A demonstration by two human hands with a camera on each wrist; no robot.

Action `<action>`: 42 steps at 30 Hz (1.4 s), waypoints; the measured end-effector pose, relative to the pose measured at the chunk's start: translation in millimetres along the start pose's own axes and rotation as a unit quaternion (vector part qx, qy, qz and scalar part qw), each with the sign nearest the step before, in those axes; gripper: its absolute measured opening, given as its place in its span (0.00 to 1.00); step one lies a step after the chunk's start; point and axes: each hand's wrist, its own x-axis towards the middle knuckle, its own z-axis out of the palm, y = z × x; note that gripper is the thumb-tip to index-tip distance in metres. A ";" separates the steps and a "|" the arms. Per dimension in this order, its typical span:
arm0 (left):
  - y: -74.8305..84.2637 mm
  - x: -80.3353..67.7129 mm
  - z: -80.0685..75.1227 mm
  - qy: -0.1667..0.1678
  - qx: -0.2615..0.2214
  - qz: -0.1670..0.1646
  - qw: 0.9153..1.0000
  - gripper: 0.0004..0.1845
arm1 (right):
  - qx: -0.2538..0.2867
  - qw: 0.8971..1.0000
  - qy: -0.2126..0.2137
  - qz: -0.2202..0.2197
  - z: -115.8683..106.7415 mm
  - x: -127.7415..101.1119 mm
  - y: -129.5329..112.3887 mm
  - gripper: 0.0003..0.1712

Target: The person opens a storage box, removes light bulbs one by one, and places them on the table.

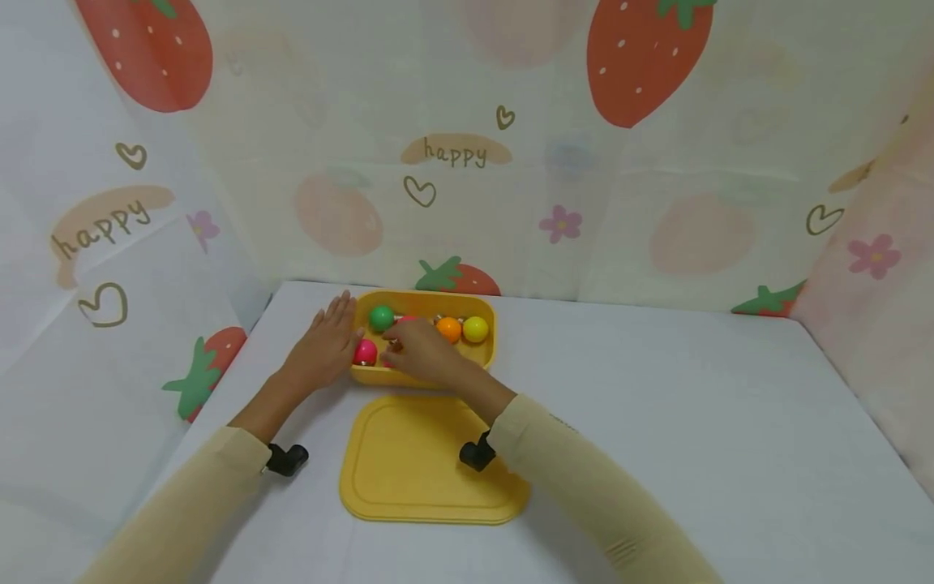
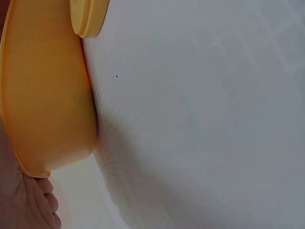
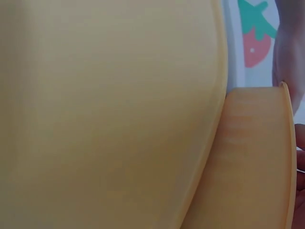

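Note:
A yellow plastic box point(image 1: 425, 377) holds several round, glossy coloured bulbs with small silvery ends. Among them are a green bulb point(image 1: 381, 318), a pink bulb point(image 1: 366, 352), an orange bulb point(image 1: 448, 329) and a yellow bulb point(image 1: 476, 329). My left hand point(image 1: 324, 345) rests against the box's left rim with its fingers straight. Reaching over the near wall, my right hand point(image 1: 426, 349) is inside the box, its thumb and forefinger bent around a small metallic part. Whether they pinch it is too small to tell. The right wrist view shows only its fingers point(image 3: 300, 162) behind the rim.
A flat yellow lid point(image 1: 430, 462) lies on the white table point(image 1: 693, 446) in front of the box, under my right forearm. Behind the table hangs a cloth point(image 1: 620, 186) printed with strawberries. Black cameras are strapped at both wrists.

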 end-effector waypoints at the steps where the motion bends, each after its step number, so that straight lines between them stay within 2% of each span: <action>1: 0.3 -0.4 -0.1 0.002 0.001 0.001 1.000 0.35 | -0.002 1.000 -0.001 0.002 0.9 0.3 -0.5 0.17; 12: 3.2 -1.2 -0.5 -0.002 0.004 -0.010 1.000 0.35 | -0.031 0.999 0.007 0.020 8.1 7.4 -8.4 0.15; 19: 4.1 -1.0 0.6 -0.001 0.010 -0.018 1.000 0.36 | -0.045 0.998 0.007 0.036 10.0 9.9 -10.5 0.21; 34: 5.7 -0.9 0.4 -0.001 0.004 -0.021 1.000 0.35 | -0.005 0.997 0.011 0.072 14.4 14.2 -8.9 0.23; 42: 2.4 -0.2 3.4 0.003 0.001 -0.020 1.000 0.35 | 0.019 0.998 0.011 0.062 16.0 18.8 -8.8 0.20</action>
